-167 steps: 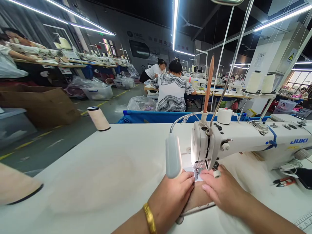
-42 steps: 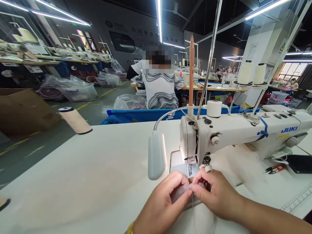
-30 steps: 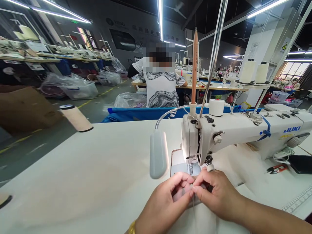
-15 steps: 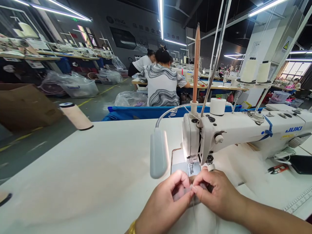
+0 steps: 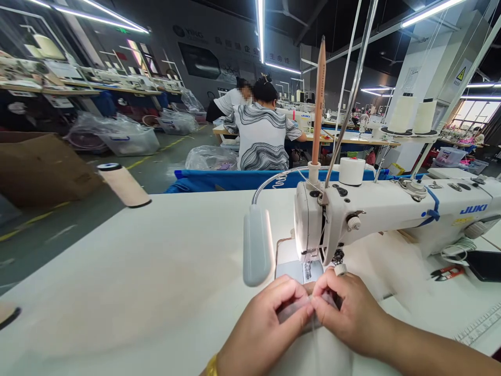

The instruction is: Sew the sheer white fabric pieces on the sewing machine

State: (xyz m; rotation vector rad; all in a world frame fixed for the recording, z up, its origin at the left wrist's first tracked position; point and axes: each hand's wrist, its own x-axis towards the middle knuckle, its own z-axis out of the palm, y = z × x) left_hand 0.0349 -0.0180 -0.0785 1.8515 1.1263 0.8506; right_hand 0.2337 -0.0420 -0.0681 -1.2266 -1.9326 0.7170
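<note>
Both my hands meet just in front of the sewing machine [image 5: 313,224], fingertips almost touching. My left hand [image 5: 270,321] is closed, pinching a thin, pale, sheer fabric [image 5: 293,309] between thumb and bent fingers. From the other side my right hand [image 5: 348,308] pinches the same fabric, thumb against forefinger. The cloth hangs down below the fingers, whitish and see-through, and my hands hide part of it. Right behind them lie the lit needle plate [image 5: 289,270] and the presser foot [image 5: 308,269].
A grey lamp [image 5: 257,245] hangs left of the needle. Thread snips [image 5: 448,272], a black phone [image 5: 487,265] and a clear ruler [image 5: 479,325] lie at the right. A peach thread cone [image 5: 124,185] lies at the table's left edge. A person [image 5: 264,130] sits beyond the table.
My hands stay pinched on the fabric with only a slight shift of the fingers. The whole view has moved a little.
</note>
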